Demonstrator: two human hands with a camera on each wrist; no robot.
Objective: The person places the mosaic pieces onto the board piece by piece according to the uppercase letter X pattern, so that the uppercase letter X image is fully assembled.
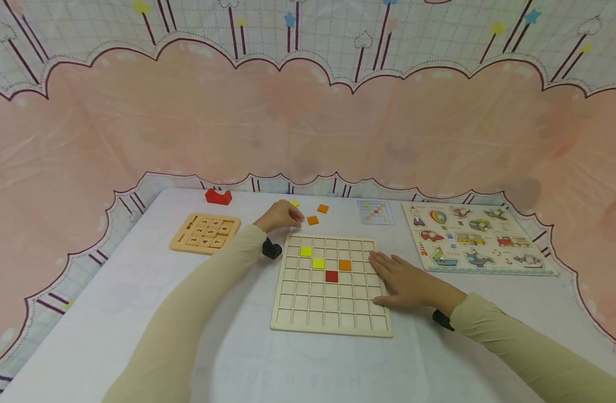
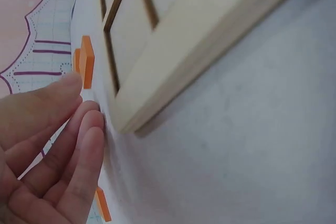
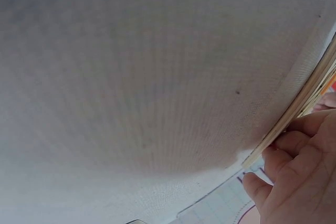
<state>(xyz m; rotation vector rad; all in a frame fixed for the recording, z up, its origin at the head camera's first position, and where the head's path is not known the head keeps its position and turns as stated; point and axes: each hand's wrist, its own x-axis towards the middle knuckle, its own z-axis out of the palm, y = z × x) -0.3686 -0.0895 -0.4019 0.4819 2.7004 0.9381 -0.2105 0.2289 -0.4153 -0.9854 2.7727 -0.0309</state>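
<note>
Well, the head view takes in the whole table: a wooden grid board (image 1: pixel 316 318) lies flat before the person, with two loose orange tiles (image 1: pixel 313 220) and a loose yellow tile (image 1: pixel 295 203) past its far edge. The left hand (image 1: pixel 281 215) reaches beside them. Its wrist view also shows an orange piece (image 2: pixel 103 204) below the fingers, one I can't find from the head. Thumb and fingertips are drawn close together there, though I can't tell whether they pinch anything. The right wrist view shows the board's rim edge-on by the right hand (image 1: pixel 408 282), whose fingers are spread and rest at the board's right side.

The board looks nearly square, so I can't pick out a long axis; its sides run away from the person, its near edge slightly slanted. It is pale, bare wood, ridged into square cells. Two yellow tiles (image 1: pixel 306 251) and a red tile (image 1: pixel 331 276) step diagonally across it, and an orange tile (image 1: pixel 345 265) sits up to the red one's right.
</note>
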